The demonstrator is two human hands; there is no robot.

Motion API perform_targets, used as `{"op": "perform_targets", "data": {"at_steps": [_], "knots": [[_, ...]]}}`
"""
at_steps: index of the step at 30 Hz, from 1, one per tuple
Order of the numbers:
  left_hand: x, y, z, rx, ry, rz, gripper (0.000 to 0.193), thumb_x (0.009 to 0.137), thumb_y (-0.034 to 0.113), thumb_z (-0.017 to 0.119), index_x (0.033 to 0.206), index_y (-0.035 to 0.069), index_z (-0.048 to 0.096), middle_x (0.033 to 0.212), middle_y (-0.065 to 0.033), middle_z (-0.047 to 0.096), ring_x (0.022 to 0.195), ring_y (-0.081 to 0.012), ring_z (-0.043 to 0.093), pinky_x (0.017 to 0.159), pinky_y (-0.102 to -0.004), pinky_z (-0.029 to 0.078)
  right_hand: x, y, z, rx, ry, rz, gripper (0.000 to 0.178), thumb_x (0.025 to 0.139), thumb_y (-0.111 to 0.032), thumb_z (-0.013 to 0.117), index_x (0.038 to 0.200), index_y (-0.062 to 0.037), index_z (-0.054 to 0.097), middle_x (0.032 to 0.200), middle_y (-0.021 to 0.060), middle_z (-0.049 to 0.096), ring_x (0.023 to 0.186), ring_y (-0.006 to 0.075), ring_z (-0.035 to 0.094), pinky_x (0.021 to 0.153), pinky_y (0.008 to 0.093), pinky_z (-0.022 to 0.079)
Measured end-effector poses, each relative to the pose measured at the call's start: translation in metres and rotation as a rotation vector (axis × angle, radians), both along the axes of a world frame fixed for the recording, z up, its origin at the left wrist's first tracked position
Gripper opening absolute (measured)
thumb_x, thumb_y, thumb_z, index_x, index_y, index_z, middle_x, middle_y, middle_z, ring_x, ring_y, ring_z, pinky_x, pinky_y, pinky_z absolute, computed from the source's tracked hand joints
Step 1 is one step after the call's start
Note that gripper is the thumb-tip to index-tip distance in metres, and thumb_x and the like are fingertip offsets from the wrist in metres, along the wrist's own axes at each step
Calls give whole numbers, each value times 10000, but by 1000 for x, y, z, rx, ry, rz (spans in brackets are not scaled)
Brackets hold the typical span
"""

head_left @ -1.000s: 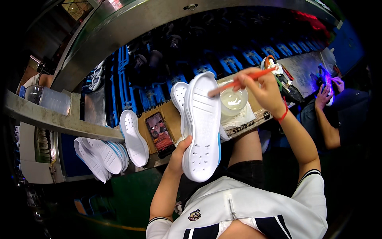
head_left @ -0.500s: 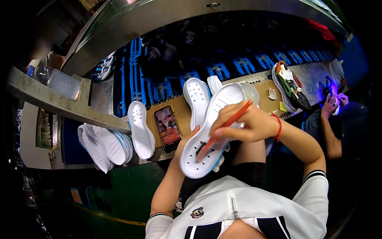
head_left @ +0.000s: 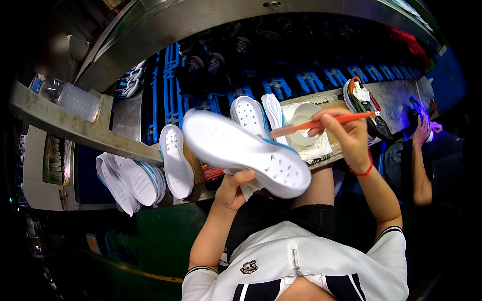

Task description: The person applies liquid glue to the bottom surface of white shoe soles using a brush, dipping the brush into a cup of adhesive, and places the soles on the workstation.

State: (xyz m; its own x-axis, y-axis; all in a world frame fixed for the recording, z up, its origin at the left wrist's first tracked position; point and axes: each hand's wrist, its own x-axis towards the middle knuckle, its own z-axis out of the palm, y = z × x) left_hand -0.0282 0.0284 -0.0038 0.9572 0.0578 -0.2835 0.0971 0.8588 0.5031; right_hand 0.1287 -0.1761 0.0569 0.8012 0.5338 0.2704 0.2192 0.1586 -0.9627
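**Shoe-sole workstation: items in hand and on the bench**

- Left hand (head_left: 232, 189): closed under the near edge of a white shoe sole (head_left: 246, 150), thumb on its rim. The sole is held up above the bench edge, tread side up, lying across the view with a thin blue line along its side.
- Right hand (head_left: 345, 135): fingers pinched on an orange-handled brush (head_left: 321, 123). The handle runs roughly level, its far end pointing right; its left end sits over a small clear bowl (head_left: 304, 116). A red band circles the wrist.
- Bowl: stands on a white sheet of paper (head_left: 321, 148) on the workbench (head_left: 331, 95), just beyond the held sole.
- Two more white soles (head_left: 248, 114), tread up, stand side by side on the bench just left of the bowl.
- One single white sole (head_left: 175, 160) lies at the bench's left part, beside a dark phone (head_left: 212, 173) partly hidden by the held sole.
- Stack of white soles with blue edges (head_left: 128, 180): fanned out at the far left, below a grey beam (head_left: 75, 128).
- Blue racks (head_left: 311, 80): in rows behind the bench.
- Another person's hand (head_left: 422, 133): at far right, raised near a blue-lit object.
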Motion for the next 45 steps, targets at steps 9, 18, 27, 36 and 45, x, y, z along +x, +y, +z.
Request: {"op": "perform_targets", "data": {"at_steps": [9, 18, 27, 36, 45], "knots": [[-5, -9, 5, 315, 78, 79, 571, 694, -39, 705, 1222, 12, 494, 1100, -92, 587, 1026, -188, 577, 892, -299, 478, 5, 7, -25, -119, -265, 53, 148, 888, -76, 574, 925, 41, 655, 846, 113, 649, 692, 142, 606, 669, 262, 471], [1, -16, 10, 539, 23, 80, 633, 679, -6, 730, 1251, 22, 461, 1131, -91, 569, 1053, -194, 562, 934, -312, 453, 0, 15, -6, -98, -353, 105, 135, 856, -92, 605, 925, -14, 691, 769, 55, 671, 742, 138, 585, 701, 276, 456], [0, 0, -20, 1269, -198, 302, 795, 702, 156, 776, 1371, 99, 350, 1300, -86, 493, 1212, -259, 479, 1001, -373, 413, 5, -13, -19, -216, -300, -91, 137, 872, -97, 593, 921, 2, 675, 746, 60, 662, 737, 141, 601, 696, 281, 464], [13, 10, -24, 1510, -298, 373, 661, 734, 163, 748, 1295, 67, 412, 1241, -96, 525, 1161, -247, 505, 994, -356, 414, -48, 3, -20, -82, -36, 47, 163, 898, -91, 555, 955, 13, 667, 751, 66, 665, 755, 143, 595, 734, 281, 453], [3, -2, 8, 760, -112, 219, 533, 766, 170, 719, 1220, 36, 475, 1181, -107, 556, 1110, -234, 531, 987, -339, 415, -15, 12, -19, 43, -51, -119, 184, 912, -95, 533, 896, 30, 667, 764, 79, 663, 775, 137, 619, 742, 273, 480]]}}
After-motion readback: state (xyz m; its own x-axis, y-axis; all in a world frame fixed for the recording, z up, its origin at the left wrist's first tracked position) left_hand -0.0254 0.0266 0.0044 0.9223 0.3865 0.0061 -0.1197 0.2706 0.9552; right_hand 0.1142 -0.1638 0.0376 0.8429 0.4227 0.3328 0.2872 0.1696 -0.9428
